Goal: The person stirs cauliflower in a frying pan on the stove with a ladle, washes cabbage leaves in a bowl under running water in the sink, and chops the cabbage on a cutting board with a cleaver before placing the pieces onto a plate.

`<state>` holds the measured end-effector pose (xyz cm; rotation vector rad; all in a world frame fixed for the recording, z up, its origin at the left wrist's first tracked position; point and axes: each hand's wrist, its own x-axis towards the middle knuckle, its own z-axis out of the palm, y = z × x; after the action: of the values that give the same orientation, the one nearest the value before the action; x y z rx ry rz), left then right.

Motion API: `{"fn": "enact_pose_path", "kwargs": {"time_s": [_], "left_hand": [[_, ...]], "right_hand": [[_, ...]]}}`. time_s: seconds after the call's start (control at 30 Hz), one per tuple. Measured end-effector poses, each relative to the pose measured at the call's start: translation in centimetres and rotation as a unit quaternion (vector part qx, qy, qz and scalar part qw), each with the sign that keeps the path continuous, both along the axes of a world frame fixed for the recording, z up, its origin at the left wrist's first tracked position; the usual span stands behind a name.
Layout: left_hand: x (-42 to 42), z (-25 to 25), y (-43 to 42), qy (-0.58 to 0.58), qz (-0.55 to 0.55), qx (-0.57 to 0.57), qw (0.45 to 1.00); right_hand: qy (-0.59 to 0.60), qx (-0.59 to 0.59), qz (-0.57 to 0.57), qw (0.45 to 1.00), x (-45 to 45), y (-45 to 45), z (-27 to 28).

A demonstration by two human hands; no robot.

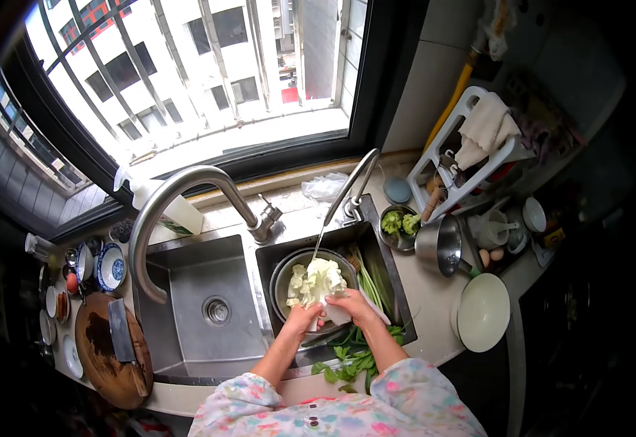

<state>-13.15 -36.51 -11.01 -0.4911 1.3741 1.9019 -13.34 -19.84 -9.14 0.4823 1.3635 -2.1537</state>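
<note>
Both hands are over a metal bowl (pixel 280 285) in the right sink basin, under a thin stream from the small curved tap (pixel 354 182). Pale cauliflower (pixel 324 277) lies between them above the bowl. My left hand (pixel 306 317) grips its lower left side with the fingers closed. My right hand (pixel 353 306) is closed on its lower right side. More pale florets show at the left inside the bowl. Green stalks (pixel 370 280) lie right of the bowl, and leafy greens (pixel 354 364) hang over the sink's front edge.
At left are the other basin (pixel 216 280), a large tap (pixel 208 175), and a round board (pixel 96 353) bearing a cleaver (pixel 120 331). Right of the sink stand a bowl of green florets (pixel 399 224), a metal pot (pixel 438 246), a pale bowl (pixel 482 313) and a white rack (pixel 471 175).
</note>
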Motion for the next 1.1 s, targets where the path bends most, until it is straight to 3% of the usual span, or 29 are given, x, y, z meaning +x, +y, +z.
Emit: {"fn": "enact_pose_path", "kwargs": {"time_s": [0.03,0.07,0.17,0.37,0.47,0.5,0.6,0.63,0.7,0.73,0.8,0.87,0.93,0.97,1.0,1.1], "left_hand": [[0.1,-0.3,0.0,-0.005,-0.006,0.012,1.0],[0.1,-0.5,0.0,-0.012,-0.001,0.031,0.999],[-0.2,0.5,0.5,-0.029,0.027,0.047,0.998],[-0.3,-1.3,0.8,-0.014,0.071,0.01,0.997],[-0.3,-1.9,0.2,-0.075,0.081,0.067,0.992],[-0.2,-2.9,0.1,-0.104,0.092,0.084,0.987],[0.2,-4.2,-0.5,-0.137,0.125,0.088,0.979],[0.2,-3.7,-0.7,-0.106,0.146,0.052,0.982],[0.2,-2.8,-0.8,-0.035,0.198,-0.029,0.979],[0.2,-2.7,-0.9,0.011,0.23,-0.07,0.971],[0.1,-3.6,-2.0,0.064,0.21,-0.102,0.97],[0.1,-3.4,-2.0,0.092,0.23,-0.109,0.963],[0.4,-5.7,-2.0,0.112,0.204,-0.146,0.962],[0.5,-6.6,-2.0,0.122,0.191,-0.164,0.96],[0.5,-6.4,-1.7,0.123,0.189,-0.172,0.959],[0.8,-3.4,-0.7,0.131,0.183,-0.192,0.955]], "right_hand": [[-0.007,0.065,-0.041,0.997,-0.1,-0.6,-1.0],[-0.017,0.035,-0.041,0.998,-0.1,-0.6,-1.3],[0.011,0.18,-0.078,0.98,-0.2,-1.7,-2.1],[0.12,0.114,-0.141,0.976,0.3,-2.4,-3.6],[-0.017,-0.127,-0.069,0.989,0.0,-1.3,-2.3],[-0.025,-0.123,-0.069,0.99,0.0,-1.6,-3.1],[0.009,0.048,-0.084,0.995,0.4,-2.9,-4.2],[0.009,0.075,-0.027,0.997,0.1,-2.5,-3.9],[0.015,0.054,-0.049,0.997,-0.9,-1.3,-5.3],[-0.03,0.119,-0.121,0.985,-1.1,-0.9,-3.6],[-0.03,0.227,-0.191,0.954,-1.5,0.7,-6.7],[0.02,0.35,-0.172,0.921,-1.3,1.5,-11.2],[0.068,0.453,0.007,0.889,-1.3,1.4,-9.1],[0.056,0.48,0.014,0.875,-1.3,0.2,-5.6],[0.051,0.45,0.009,0.892,-1.5,-0.3,-7.4],[0.041,0.555,0.002,0.831,-2.3,-2.2,-8.7]]}}
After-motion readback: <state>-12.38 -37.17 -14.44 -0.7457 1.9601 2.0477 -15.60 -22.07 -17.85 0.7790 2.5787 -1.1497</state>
